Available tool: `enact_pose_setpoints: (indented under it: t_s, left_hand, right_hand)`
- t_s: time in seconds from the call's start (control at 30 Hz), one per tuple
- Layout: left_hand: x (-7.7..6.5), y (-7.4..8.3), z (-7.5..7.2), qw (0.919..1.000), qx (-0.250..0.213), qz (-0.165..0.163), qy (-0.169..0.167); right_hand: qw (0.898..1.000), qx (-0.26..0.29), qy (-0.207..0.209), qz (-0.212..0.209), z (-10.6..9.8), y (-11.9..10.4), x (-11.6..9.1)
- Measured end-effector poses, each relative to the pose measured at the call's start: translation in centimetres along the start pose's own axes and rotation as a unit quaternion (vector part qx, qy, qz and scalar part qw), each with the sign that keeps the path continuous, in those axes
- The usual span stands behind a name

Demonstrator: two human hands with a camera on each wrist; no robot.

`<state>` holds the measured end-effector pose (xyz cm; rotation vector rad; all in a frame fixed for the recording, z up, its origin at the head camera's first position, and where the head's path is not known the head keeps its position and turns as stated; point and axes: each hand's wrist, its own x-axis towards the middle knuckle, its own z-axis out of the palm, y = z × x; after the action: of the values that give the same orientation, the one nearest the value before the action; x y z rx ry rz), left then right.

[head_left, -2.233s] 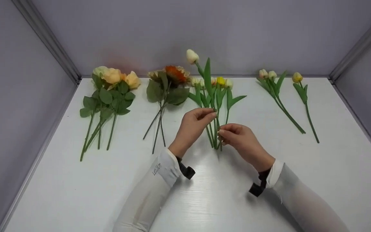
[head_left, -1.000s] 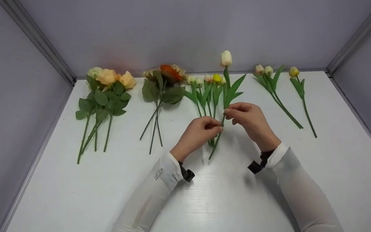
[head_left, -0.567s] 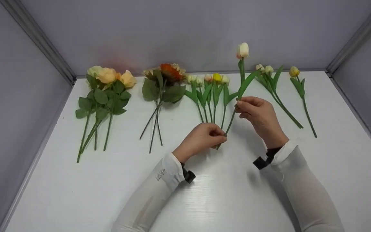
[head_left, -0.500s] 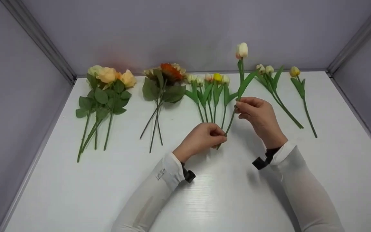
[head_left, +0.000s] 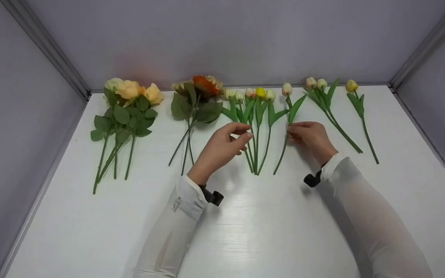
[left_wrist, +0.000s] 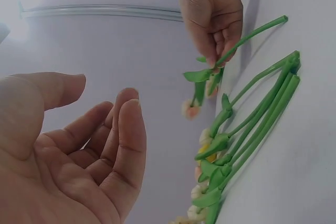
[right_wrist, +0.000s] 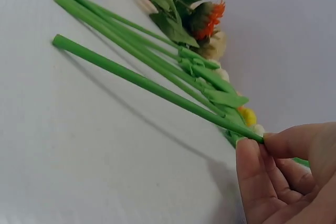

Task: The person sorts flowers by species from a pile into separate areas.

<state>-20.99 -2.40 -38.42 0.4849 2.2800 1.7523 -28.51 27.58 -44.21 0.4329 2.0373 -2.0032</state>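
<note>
My right hand (head_left: 311, 137) pinches a pale pink-white tulip (head_left: 294, 110) by its stem, just under the leaves. In the right wrist view, thumb and fingertips hold the green stem (right_wrist: 142, 81), whose shadow falls on the table apart from it near the hand. To its left lies a group of several tulips (head_left: 260, 108), white, pink and yellow, with stems converging at the bottom. Over the left stems of this group hovers my left hand (head_left: 222, 144). In the left wrist view that hand (left_wrist: 89, 156) has its thumb and loosely bent fingers apart, with nothing between them.
Peach and pale green roses (head_left: 129, 90) lie at the far left of the white table (head_left: 245, 235). Beside them are orange and beige flowers (head_left: 206, 85) with dark stems. On the right lie two pale tulips (head_left: 325, 98) and a yellow tulip (head_left: 357, 102). A grey wall stands behind.
My left hand has let go of the lower stem and moved up and left. The right hand has lowered the tulip's bloom toward the table, still pinching the stem.
</note>
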Motion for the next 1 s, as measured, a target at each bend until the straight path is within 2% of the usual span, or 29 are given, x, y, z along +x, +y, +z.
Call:
enact_pose_setpoints:
  t_s: [0.17,0.33,0.5,0.7,0.83,1.0]
  left_hand:
    - [0.1,0.0,-0.1,0.9999,-0.013,0.005,0.004]
    - [0.1,0.0,-0.1,0.9999,-0.013,0.003,0.004]
    - [0.1,-0.3,0.0,1.0,-0.002,-0.001,0.0]
    - [0.2,-0.4,0.4,0.9999,0.008,-0.009,-0.009]
    - [0.1,-0.4,0.8,0.9993,0.034,-0.009,-0.011]
    - [0.1,-0.3,1.7,0.9948,0.101,0.0,-0.018]
  right_hand:
    - [0.999,-0.041,0.006,0.025,0.3,-0.2,1.0]
    - [0.998,-0.062,-0.004,0.026,1.4,-0.4,1.3]
    - [0.997,-0.079,-0.014,0.002,2.2,-0.3,1.2]
    - [0.989,-0.145,-0.01,-0.033,2.5,0.0,1.3]
    - [0.987,-0.16,-0.01,-0.034,1.8,-0.1,0.9]
    - [0.984,-0.172,0.01,-0.05,-0.4,-0.5,0.1]
